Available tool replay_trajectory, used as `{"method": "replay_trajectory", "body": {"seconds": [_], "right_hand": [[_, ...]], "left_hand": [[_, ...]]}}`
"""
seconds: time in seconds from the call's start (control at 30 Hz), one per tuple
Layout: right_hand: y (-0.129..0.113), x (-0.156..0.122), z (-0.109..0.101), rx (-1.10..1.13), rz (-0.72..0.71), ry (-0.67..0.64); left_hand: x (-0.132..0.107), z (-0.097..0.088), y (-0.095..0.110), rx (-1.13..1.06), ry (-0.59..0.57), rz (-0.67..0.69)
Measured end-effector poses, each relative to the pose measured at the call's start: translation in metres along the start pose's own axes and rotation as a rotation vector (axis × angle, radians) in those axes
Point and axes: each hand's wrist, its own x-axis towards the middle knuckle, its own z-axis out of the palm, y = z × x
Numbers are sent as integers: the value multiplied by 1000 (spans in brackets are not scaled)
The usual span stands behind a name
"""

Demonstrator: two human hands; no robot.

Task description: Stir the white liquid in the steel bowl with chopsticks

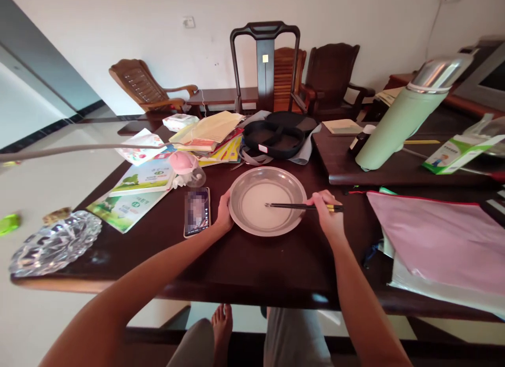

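Note:
A round metal basin (pixel 241 219) sits on the dark wooden table, with a whitish layer (pixel 264 211) covering its bottom; whether it is liquid or batter I cannot tell. My left hand (pixel 224 211) grips the basin's left rim, its fingers partly hidden by the basin. My right hand (pixel 326 211) is closed round a pair of dark chopsticks (pixel 292 205) with gold bands near their upper ends. They lie nearly level over the basin from the right, their tips at the whitish layer near the middle. Just left of my left hand lies a phone (pixel 197 211).
A glass dish (pixel 57 243) stands at the left table edge. Booklets (pixel 134 198), a pink-topped container (pixel 184 167) and a black case (pixel 272 138) lie beyond the basin. At right are a green thermos (pixel 402 125), a small box (pixel 453 154) and a pink pouch (pixel 434 235).

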Motion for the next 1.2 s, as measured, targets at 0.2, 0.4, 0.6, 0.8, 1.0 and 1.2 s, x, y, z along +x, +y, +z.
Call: {"method": "replay_trajectory", "body": {"seconds": [0.2, 0.4, 0.6, 0.8, 1.0, 1.2], "right_hand": [[-6, -2, 3, -27, -14, -219], [-16, 10, -21, -29, 44, -82], [-14, 19, -7, -46, -54, -329], [1, 41, -17, 23, -58, -142], [13, 23, -22, 187, -35, -222], [11, 14, -10, -42, -211, -278]], "left_hand": [[-6, -4, -5, -22, -2, 27], [-8, -6, -9, 38, 45, -3], [-11, -2, -5, 52, -74, 35], [-14, 0, -2, 74, -49, 50], [-17, 4, 1, 96, -12, 61], [-17, 5, 3, 103, -57, 53]]}}
